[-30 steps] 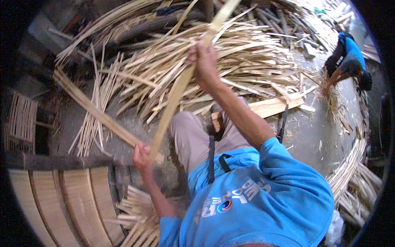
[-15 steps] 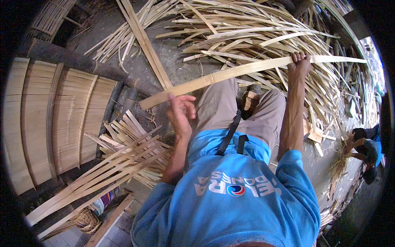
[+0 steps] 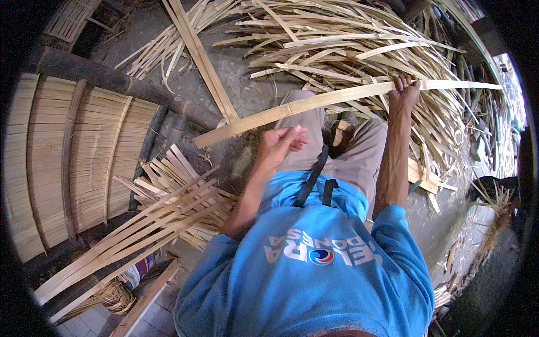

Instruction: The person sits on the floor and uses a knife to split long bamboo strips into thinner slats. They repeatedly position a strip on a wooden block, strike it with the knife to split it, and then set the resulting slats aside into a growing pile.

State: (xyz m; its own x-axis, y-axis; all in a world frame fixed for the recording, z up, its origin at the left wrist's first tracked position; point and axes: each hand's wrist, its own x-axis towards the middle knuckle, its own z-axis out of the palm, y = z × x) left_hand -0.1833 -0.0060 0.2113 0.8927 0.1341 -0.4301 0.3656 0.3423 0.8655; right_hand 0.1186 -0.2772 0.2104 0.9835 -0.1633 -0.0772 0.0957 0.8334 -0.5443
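Spreading across the floor (image 3: 233, 73) beyond the person's knees (image 3: 371, 128), a large heap of pale split strips (image 3: 359, 45) outsizes the ribbed panel (image 3: 92, 163) at left. One long, flat strip (image 3: 342, 96) slants over the left knee, its right part crossing in front of the heap. Toward that end, the right hand (image 3: 405, 94) is clenched around it. Below the strip's middle, the left hand (image 3: 279, 143) is released, fingers loosely curled.
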